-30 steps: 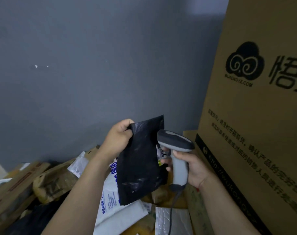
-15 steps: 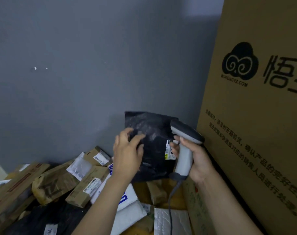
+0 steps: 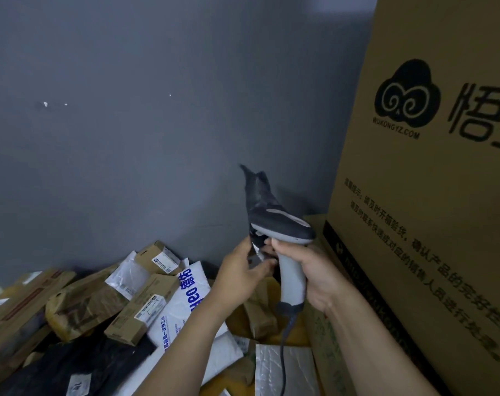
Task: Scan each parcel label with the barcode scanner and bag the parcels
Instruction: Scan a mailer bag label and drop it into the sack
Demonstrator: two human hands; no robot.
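Observation:
My right hand [image 3: 314,278] grips the grey handle of the barcode scanner [image 3: 288,232], whose dark head points left and whose cable hangs down. Just left of it, my left hand [image 3: 240,272] pinches the lower edge of a black plastic parcel [image 3: 257,190]. The parcel stands nearly edge-on and rises behind the scanner head. A sliver of its white label [image 3: 256,249] shows between my two hands; the rest of the label is hidden.
A heap of parcels lies below: brown boxes [image 3: 145,307], a white mailer with blue print [image 3: 185,301], black bags [image 3: 71,364] and a silver padded mailer [image 3: 297,370]. A tall printed cardboard box [image 3: 431,195] stands at the right. A grey wall [image 3: 157,110] is behind.
The black parcel has turned from facing me to nearly edge-on. My left hand moved from its top corner to its lower edge beside the scanner. The scanner shifted right and up.

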